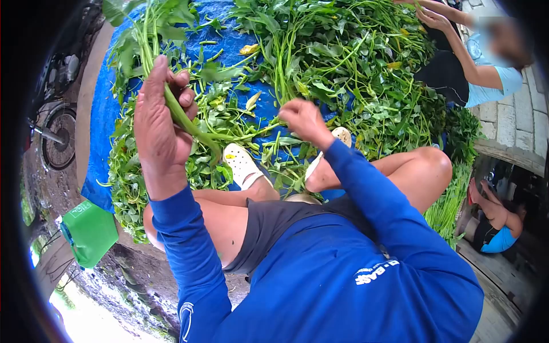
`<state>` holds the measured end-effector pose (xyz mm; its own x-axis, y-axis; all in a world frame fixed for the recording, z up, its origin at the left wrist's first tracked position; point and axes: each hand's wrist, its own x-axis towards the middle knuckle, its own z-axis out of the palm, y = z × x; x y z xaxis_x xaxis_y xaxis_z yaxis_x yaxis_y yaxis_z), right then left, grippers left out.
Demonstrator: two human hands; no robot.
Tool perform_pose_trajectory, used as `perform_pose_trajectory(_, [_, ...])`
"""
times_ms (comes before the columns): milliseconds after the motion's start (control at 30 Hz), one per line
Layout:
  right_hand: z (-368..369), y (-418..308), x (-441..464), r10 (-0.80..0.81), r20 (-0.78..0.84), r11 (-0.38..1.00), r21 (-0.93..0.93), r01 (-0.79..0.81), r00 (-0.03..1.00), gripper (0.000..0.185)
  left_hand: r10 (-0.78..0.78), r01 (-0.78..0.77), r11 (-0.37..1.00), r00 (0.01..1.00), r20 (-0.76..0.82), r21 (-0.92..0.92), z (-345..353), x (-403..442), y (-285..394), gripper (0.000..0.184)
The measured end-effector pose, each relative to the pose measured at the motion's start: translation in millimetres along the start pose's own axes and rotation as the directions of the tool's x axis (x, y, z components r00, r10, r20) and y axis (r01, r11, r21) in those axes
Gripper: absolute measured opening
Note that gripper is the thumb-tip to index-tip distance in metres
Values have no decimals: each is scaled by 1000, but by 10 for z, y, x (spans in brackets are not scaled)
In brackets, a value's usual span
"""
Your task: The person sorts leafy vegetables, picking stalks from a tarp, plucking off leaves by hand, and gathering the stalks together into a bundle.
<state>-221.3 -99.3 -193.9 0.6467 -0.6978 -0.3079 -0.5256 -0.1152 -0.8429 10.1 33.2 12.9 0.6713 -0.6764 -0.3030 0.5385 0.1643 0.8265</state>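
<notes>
My left hand (164, 117) is wrapped round a bunch of green leafy stems (150, 43), its leaves pointing to the top of the view and its cut ends hanging down toward a white clog (241, 162). To the right, my right hand (306, 120) is closed, its fingertips pinched near the end of a thin stem; what it grips is too blurred to make out. Beneath both hands lie loose leaves and stem pieces on a blue tarp (229, 18). A large heap of leafy stems (377, 97) spreads beyond my right hand.
A person in a light blue top (509, 80) sits at the upper right, hands raised. Another person (503, 228) sits farther off at the right. A green bag (90, 233) hangs at the left, below a motorbike wheel (59, 137). My bent knees frame the near side.
</notes>
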Motion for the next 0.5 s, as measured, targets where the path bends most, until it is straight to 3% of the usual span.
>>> perform_pose_trajectory(33, [67, 198, 278, -36, -194, 985, -170, 2, 980, 25, 1, -1, 1000, 1000, -2, -2, 24, 30, -10, 23])
perform_pose_trajectory(100, [205, 463, 779, -8, -311, 976, -210, -60, 950, 22, -16, 15, 1000, 1000, -5, -16, 87, 60, -27, 22])
perform_pose_trajectory(200, [338, 419, 1104, 40, -368, 899, -393, -194, 929, 31, -42, 44, 998, 998, 50, -44, 91, 97, -28, 24])
perform_pose_trajectory(300, [324, 544, 1267, -52, -337, 884, -453, -113, 940, 34, -37, 38, 999, 999, 18, -15, 92, 106, -26, 25])
perform_pose_trajectory(333, [297, 588, 1290, -90, -337, 872, -482, -90, 937, 26, -37, 37, 999, 999, -6, -32, 114, 100, -23, 23])
perform_pose_trajectory(433, [70, 560, 1328, 21, -338, 909, -386, -158, 941, 19, -55, 56, 997, 998, 8, -47, 103, 115, -3, 21])
perform_pose_trajectory(467, [-4, 533, 1297, -4, -384, 949, -293, -118, 923, 19, -57, 58, 997, 998, 23, -50, 105, 112, -4, 20])
perform_pose_trajectory(500, [-100, 529, 1268, 77, -341, 977, -160, -139, 937, 23, -54, 55, 997, 998, 30, -47, 113, 99, -12, 20])
